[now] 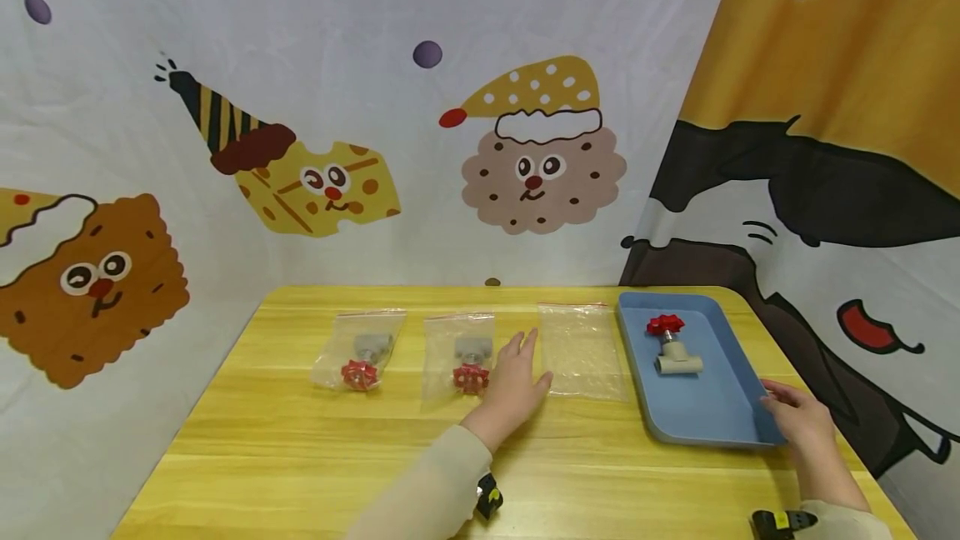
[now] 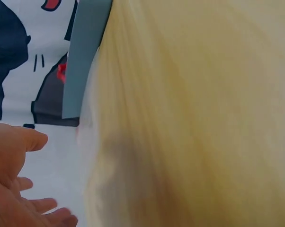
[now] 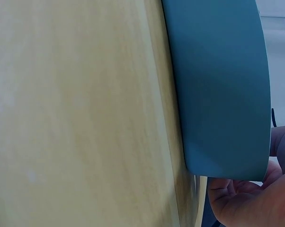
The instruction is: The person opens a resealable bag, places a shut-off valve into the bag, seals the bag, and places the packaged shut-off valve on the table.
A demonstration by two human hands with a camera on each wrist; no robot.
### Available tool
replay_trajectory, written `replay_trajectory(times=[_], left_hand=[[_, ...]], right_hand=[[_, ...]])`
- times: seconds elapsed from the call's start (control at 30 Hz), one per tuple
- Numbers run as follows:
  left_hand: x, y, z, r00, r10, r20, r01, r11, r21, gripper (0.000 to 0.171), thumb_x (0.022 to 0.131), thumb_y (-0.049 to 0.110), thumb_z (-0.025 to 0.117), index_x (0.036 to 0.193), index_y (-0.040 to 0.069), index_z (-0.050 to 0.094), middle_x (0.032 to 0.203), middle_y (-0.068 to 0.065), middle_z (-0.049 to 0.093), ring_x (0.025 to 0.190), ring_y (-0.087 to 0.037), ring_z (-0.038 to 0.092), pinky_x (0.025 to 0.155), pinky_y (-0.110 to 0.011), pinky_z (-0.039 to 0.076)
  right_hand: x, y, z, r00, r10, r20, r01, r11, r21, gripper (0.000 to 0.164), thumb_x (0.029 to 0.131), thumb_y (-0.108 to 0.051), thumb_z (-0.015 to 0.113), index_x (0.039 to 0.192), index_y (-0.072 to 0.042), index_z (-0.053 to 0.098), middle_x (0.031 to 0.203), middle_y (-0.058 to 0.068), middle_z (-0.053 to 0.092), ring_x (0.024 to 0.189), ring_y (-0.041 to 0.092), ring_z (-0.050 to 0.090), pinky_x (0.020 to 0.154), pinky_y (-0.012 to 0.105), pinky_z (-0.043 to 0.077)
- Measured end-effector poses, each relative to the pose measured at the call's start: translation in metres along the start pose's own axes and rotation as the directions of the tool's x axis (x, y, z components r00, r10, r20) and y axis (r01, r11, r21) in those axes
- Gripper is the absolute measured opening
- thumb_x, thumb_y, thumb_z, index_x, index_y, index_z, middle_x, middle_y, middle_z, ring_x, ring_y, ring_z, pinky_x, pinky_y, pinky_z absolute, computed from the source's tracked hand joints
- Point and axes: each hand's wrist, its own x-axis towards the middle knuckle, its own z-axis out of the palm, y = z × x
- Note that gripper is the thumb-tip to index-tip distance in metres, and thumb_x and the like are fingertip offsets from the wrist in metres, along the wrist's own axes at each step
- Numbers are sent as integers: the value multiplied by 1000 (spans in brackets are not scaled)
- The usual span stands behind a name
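Observation:
My left hand (image 1: 513,386) is spread over the table, between a clear zip bag (image 1: 438,382) holding a red-handled valve (image 1: 471,377) and a flat clear zip bag (image 1: 581,352). Its fingers (image 2: 43,204) are apart with nothing in them, seen at the left of the left wrist view. My right hand (image 1: 802,422) grips the blue tray (image 1: 705,415) by its right side close to the near corner. Curled fingers (image 3: 223,191) show against the tray wall in the right wrist view. Inside the tray lies a beige valve with a red handwheel (image 1: 678,357).
Farther left on the wooden table (image 1: 300,457) lies another clear zip bag (image 1: 330,365) with a red-handled valve (image 1: 363,369) in it. A printed cloth (image 1: 322,40) hangs behind the table and along its sides. The tray sits near the table's right edge.

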Motion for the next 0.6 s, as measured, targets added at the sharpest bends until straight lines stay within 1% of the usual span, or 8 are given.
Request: replay_trajectory(times=[0.1,0.13,0.2,0.27,0.37,0.43,0.53,0.6], left_hand=[[3,3,12,1000,-29,-1,29,999,-35,72,90,31,65,149,11,28,143,-14,39,130,-31,40,101,-45,44],[3,3,15,999,-46,1,46,998,-38,72,89,31,66,148,10,29,140,-15,41,128,-31,42,100,-44,45],[5,5,20,997,-81,-4,81,996,-45,70,88,31,67,145,6,34,134,-15,45,123,-31,46,98,-43,46],[5,7,23,994,-113,-14,112,993,-46,68,87,32,69,140,2,40,128,-17,48,117,-32,49,96,-43,47],[5,8,26,988,-152,-21,151,988,-15,62,84,35,71,129,-2,50,116,-16,51,106,-30,52,89,-42,49],[5,8,28,986,-166,-12,166,986,26,57,83,38,72,119,-3,55,107,-14,51,97,-28,53,82,-41,50],[4,7,30,986,-165,5,164,984,75,47,81,37,74,104,-1,57,97,-11,48,88,-25,51,74,-38,49],[5,6,30,988,-156,11,154,983,98,38,82,33,74,97,2,57,93,-9,47,86,-24,51,71,-37,49]], right_hand=[[0,0,0,1000,1,4,-1,1000,-3,46,96,-11,50,138,4,41,130,25,43,112,35,42,71,31,40],[0,0,-1,1000,-4,5,4,1000,1,46,96,-11,50,138,4,41,130,26,42,112,36,41,72,32,40],[0,0,-1,1000,-2,6,2,1000,-9,46,96,-11,50,138,4,42,129,25,43,111,34,42,69,29,40],[1,0,-1,1000,-6,7,6,1000,-8,46,96,-12,51,138,4,42,127,25,44,110,34,42,70,30,40],[1,1,-1,1000,-7,5,7,1000,-15,46,95,-13,51,138,3,43,123,24,46,107,32,44,67,26,39],[1,1,-1,1000,-7,4,7,1000,-16,46,95,-13,52,138,3,43,123,24,47,106,32,44,65,24,38],[1,1,-1,1000,-5,5,5,1000,-15,46,95,-13,52,138,3,43,125,24,46,107,32,44,66,25,38],[1,1,-1,1000,-3,5,3,1000,-7,47,96,-14,52,138,3,42,128,25,44,110,33,43,70,29,41]])
